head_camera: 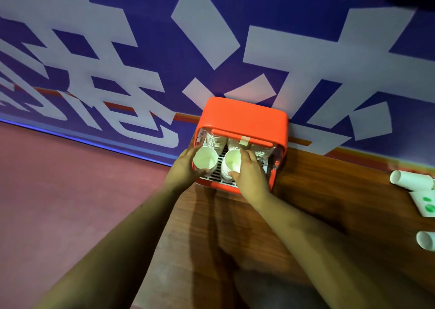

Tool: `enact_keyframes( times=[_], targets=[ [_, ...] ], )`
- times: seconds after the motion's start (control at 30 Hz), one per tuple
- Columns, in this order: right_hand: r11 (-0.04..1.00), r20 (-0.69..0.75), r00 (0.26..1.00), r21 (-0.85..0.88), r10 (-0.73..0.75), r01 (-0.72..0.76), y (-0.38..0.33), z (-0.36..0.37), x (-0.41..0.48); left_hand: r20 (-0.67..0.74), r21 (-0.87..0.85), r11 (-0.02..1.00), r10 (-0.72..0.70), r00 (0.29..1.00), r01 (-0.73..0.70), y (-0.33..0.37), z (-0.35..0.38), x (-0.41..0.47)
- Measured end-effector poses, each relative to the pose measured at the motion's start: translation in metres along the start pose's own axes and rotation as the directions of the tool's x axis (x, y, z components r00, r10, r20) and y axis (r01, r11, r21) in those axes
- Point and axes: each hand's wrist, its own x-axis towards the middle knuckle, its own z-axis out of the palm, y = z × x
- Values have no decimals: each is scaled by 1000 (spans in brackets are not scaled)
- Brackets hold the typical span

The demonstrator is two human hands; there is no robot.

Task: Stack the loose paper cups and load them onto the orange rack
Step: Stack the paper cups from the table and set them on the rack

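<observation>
A: Where are the cups?

B: The left hand [186, 167] grips one paper cup [205, 158] at the orange rack's [243, 118] front left corner. The right hand [250, 171] clasps a cup stack [231, 165] standing on the rack's slatted tray [217, 171].

A: And the rest?

B: More stacks [215, 140] sit deeper inside; loose cups [410, 179] lie on the wooden table [317, 191], well apart to the right.

Wooden table against a printed wall

The brown wood-grain table [317, 191] meets a blue banner [211, 38] bearing large white characters; pinkish-red floor [70, 191] lies to the left of the table.
</observation>
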Motion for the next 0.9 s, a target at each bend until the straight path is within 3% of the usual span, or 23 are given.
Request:
enact_keyframes(
  times=[0.33, 0.57, 0.73, 0.9],
  targets=[
    [996, 37, 999, 83, 29, -32, 2, 7, 1, 8, -24, 999, -33, 999, 33, 10, 1, 1],
    [998, 46, 998, -40, 40, -38, 22, -20, -28, -38, -3, 995, -99, 994, 99, 15, -8, -27],
    [981, 30, 982, -66, 185, -182, 65, -55, -72, -46, -5, 987, -163, 986, 163, 34, -1, -65],
    [955, -29, 957, -62, 289, -291, 127, -106, -129, -20, 81, 992, -95, 995, 96, 75, 28, -103]
  ],
)
